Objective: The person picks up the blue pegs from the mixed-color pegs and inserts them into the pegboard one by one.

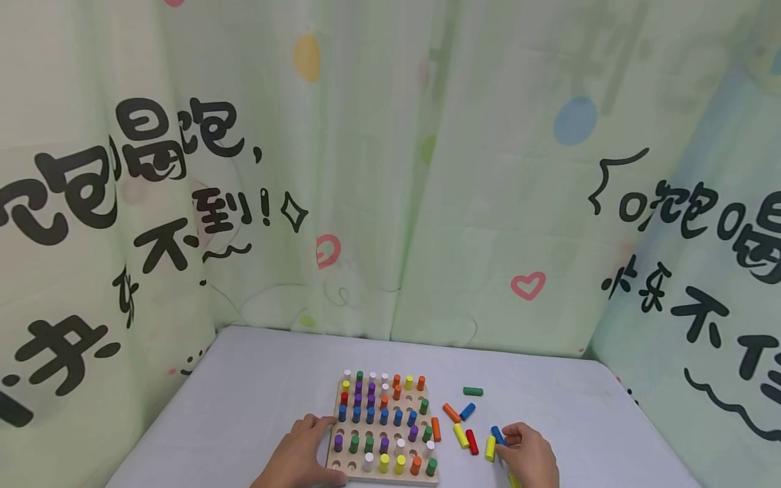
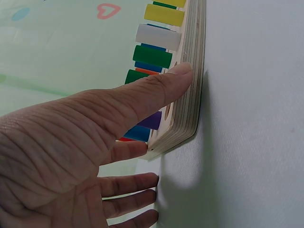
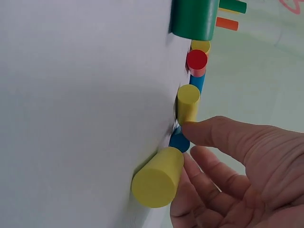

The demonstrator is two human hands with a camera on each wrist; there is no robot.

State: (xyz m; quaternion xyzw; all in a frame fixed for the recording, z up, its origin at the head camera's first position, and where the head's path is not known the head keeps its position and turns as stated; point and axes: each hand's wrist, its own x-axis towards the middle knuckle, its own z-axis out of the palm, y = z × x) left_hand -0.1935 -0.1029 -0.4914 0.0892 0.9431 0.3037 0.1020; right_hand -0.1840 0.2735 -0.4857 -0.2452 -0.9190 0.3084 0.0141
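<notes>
A wooden pegboard (image 1: 383, 480) stands on the table, with upright coloured pegs in many of its holes. My left hand (image 1: 299, 453) rests against its near left corner. The straight thumb (image 2: 164, 88) lies on the near edge, the forefinger touches the left side, and the other fingers extend beside the board. To the right, my right hand (image 1: 532, 455) pinches a blue peg (image 3: 178, 142) lying on the table, between thumb and fingertips; the fingers partly hide it. A yellow peg (image 1: 491, 449) lies just left of it, and another yellow peg (image 3: 156, 178) is nearest the right wrist camera.
Between board and right hand lie loose pegs: a red peg (image 1: 472, 442), a yellow peg (image 1: 460, 436), a blue peg (image 1: 467, 411) and two orange ones. A green peg (image 1: 472, 391) lies farther back. A printed curtain (image 1: 457, 271) hangs behind the white table (image 1: 256, 379).
</notes>
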